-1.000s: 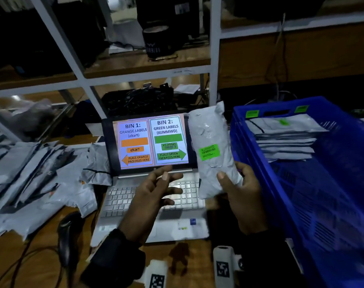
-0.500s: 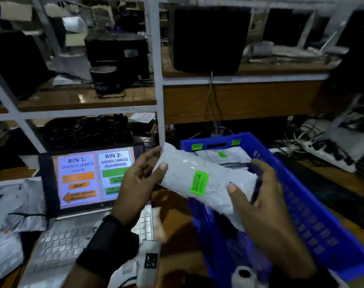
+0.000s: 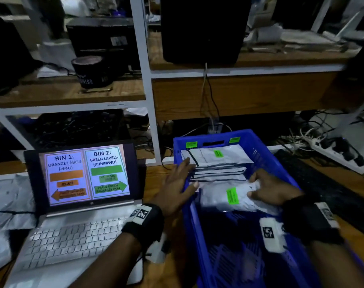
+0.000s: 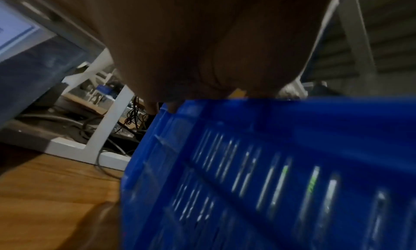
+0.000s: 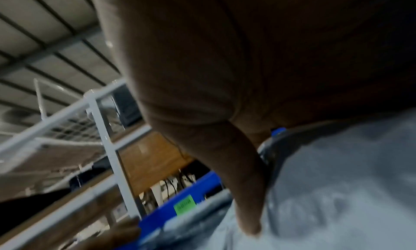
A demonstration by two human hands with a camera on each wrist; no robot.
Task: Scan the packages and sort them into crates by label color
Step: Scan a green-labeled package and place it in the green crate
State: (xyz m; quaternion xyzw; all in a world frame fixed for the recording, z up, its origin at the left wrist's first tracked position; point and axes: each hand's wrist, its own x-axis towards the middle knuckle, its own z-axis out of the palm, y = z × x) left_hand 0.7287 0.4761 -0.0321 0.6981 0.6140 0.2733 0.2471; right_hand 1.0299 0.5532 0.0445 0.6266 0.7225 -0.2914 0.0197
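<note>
The grey poly mailer (image 3: pixel 228 197) with its green label (image 3: pixel 232 196) facing up lies inside the blue crate (image 3: pixel 266 154), at the near end of a shingled row of mailers (image 3: pixel 216 163) whose visible label is green too, probably laid flat and overlapping so each label can be read. The right hand (image 3: pixel 270 191) rests on the mailer's far right end, fingers bent over its edge; from the right wrist view the thumb (image 5: pixel 245 191) lies along the plastic, so it looks like a light hold to set the mailer down rather than a firm grip. The left hand (image 3: pixel 177 186) is spread flat with straight fingers at the crate's left rim, holding nothing, likely steadying the crate. Just left, the laptop (image 3: pixel 85 177) displays the sorting key: green labels go right, matching the green tags (image 3: pixel 191 144) on the crate's far wall
</note>
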